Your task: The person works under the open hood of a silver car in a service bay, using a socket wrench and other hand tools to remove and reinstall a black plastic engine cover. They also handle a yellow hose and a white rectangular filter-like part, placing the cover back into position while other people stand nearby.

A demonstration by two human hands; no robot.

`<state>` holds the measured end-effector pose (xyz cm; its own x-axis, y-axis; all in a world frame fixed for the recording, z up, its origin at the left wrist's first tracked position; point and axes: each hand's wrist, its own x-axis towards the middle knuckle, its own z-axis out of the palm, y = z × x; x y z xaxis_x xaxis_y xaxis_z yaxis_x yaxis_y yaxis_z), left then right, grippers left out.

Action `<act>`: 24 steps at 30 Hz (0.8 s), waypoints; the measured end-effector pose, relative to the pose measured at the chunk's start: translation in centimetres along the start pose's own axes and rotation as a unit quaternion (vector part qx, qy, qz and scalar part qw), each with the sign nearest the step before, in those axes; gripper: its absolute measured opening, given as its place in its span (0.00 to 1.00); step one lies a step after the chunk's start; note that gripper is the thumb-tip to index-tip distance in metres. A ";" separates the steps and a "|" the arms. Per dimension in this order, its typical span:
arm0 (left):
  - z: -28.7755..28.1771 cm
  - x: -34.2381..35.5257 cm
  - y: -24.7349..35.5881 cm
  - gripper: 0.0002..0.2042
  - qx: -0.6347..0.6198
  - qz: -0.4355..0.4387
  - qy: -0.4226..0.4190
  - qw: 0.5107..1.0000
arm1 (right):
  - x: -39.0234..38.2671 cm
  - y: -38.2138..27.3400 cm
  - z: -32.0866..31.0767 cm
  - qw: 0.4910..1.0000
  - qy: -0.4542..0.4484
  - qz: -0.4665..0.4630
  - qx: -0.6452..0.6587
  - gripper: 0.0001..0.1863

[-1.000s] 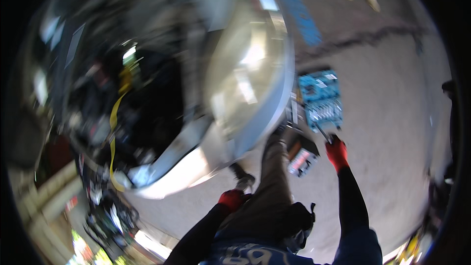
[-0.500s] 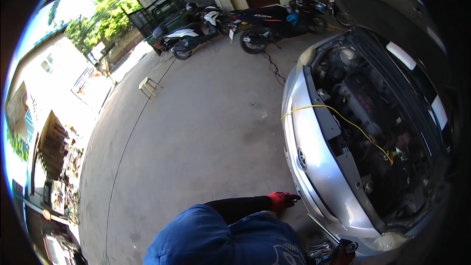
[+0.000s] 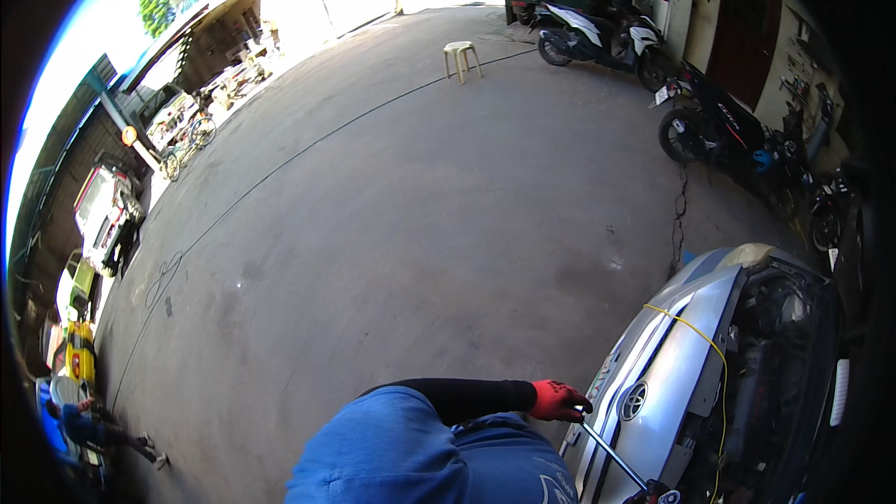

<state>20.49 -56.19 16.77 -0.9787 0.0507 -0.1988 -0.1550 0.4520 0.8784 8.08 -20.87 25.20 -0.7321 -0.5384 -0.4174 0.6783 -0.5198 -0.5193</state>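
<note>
My left hand (image 3: 558, 401), in a red glove with a black sleeve, is closed around the end of a long chrome ratchet wrench (image 3: 613, 455). The bar slants down to the right, in front of the silver car's bumper, to a round head at the picture's lower edge. Beside that head is my right hand (image 3: 638, 497), gripping the tool there; most of it is cut off by the edge. The car (image 3: 686, 341) stands close on my right, its engine bay uncovered. A yellow cord (image 3: 707, 341) runs over its front into the bay.
Motorcycles (image 3: 607, 37) are parked at the far right by a wall. A pale plastic stool (image 3: 459, 49) stands on the concrete. A dark cable (image 3: 280, 177) crosses the floor. At the lower left is another person (image 3: 103, 429), with a white-and-red vehicle (image 3: 105, 210) beyond.
My view has swung left, bringing more of the yard and another person into sight. My left hand now grips the bar's end; before, it was reaching beside it with fingers extended.
</note>
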 end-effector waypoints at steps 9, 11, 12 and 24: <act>2.1 -2.7 2.4 0.22 -0.021 -0.033 0.097 0.994 | 3.7 -3.5 2.9 0.898 -0.070 -0.082 -0.426 0.12; 2.9 -2.4 2.9 0.22 -0.011 -0.016 0.107 0.994 | 4.1 -3.6 3.3 0.901 -0.058 -0.076 -0.424 0.11; 3.3 -2.4 3.0 0.22 -0.004 -0.013 0.110 0.994 | 4.2 -3.7 3.5 0.902 -0.055 -0.073 -0.423 0.11; 5.4 -1.4 4.4 0.22 0.021 -0.014 0.113 0.993 | 5.5 -5.3 3.3 0.917 -0.014 -0.042 -0.398 0.08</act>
<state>21.92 -49.48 18.55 -0.9799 -0.1612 -0.1172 -0.1824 0.4878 0.8537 0.67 -23.30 28.09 -0.7696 -0.5419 -0.3376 0.3517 0.0816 -0.9326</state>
